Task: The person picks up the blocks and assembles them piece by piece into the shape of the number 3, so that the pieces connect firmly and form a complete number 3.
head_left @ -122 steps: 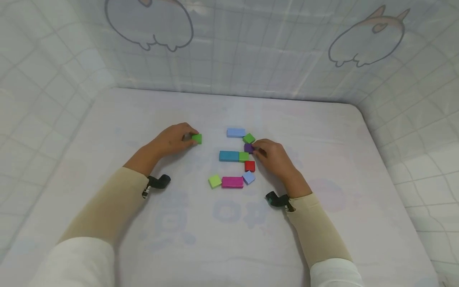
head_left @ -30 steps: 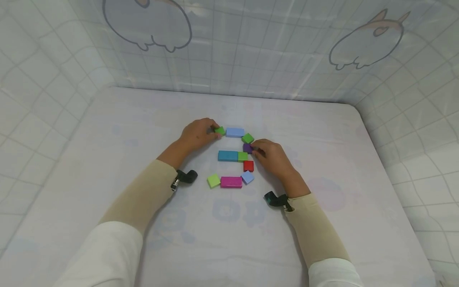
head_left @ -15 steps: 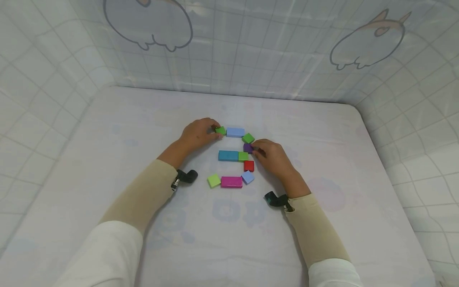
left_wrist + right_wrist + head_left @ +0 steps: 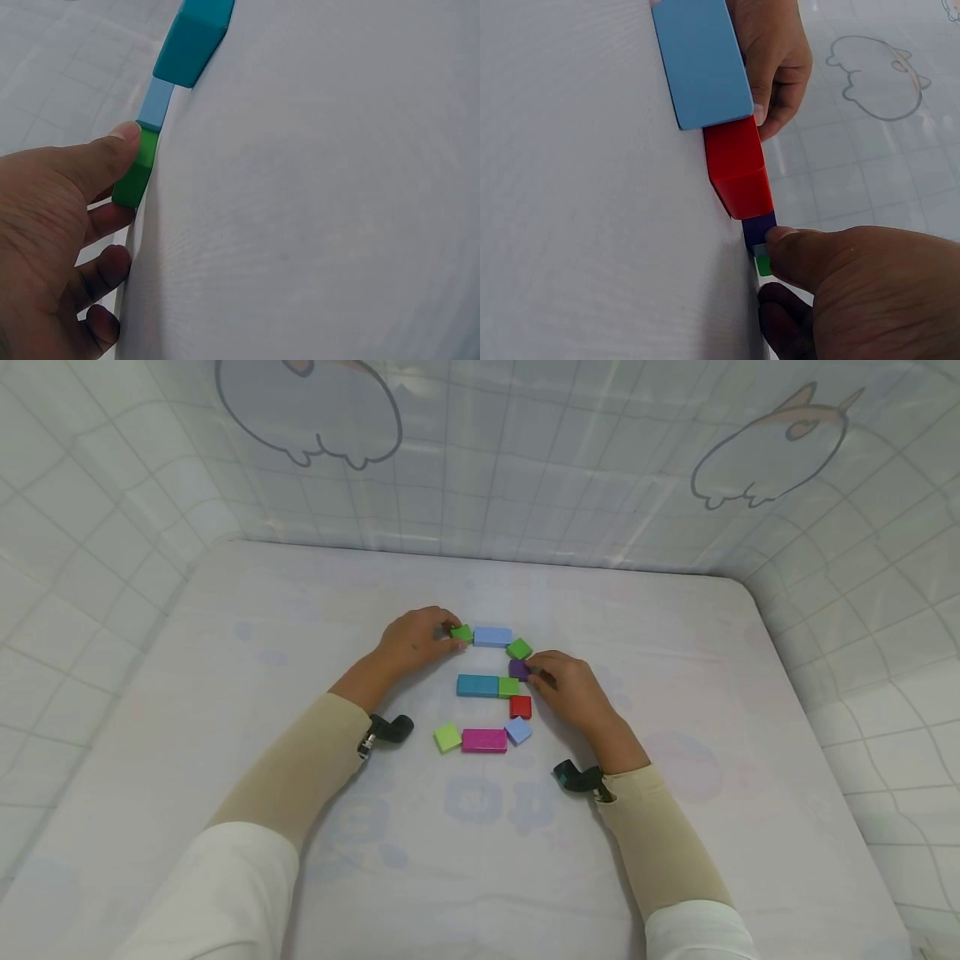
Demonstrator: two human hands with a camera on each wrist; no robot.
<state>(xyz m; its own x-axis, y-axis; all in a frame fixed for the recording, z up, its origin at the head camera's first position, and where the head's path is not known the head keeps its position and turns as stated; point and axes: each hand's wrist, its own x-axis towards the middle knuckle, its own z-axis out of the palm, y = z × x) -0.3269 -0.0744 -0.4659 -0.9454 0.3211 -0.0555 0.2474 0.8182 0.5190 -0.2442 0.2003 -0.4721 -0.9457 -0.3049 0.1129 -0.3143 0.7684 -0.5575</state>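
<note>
At the upper left of the block figure, my left hand (image 4: 416, 642) pinches a green block (image 4: 139, 176) between thumb and fingers. That block sits close to the left end of a light blue block (image 4: 492, 637). On the other side, my right hand (image 4: 570, 687) has its thumb and fingertip at a purple block (image 4: 518, 669), partly covering it. Another green block (image 4: 519, 648) lies tilted just above the purple one. Below are a teal block (image 4: 477, 686), a small green block (image 4: 508, 687) touching it, and a red block (image 4: 521, 707).
The bottom row holds a lime block (image 4: 447, 738), a magenta block (image 4: 484, 741) and a tilted light blue block (image 4: 518, 731). All lie on a pale printed cloth (image 4: 480, 868). Behind stands a grid-patterned wall covering (image 4: 547, 468) with animal drawings.
My left hand carried the green block rightward to the end of the light blue block, then stayed there over the last second. My right hand has kept its place at the purple block.
</note>
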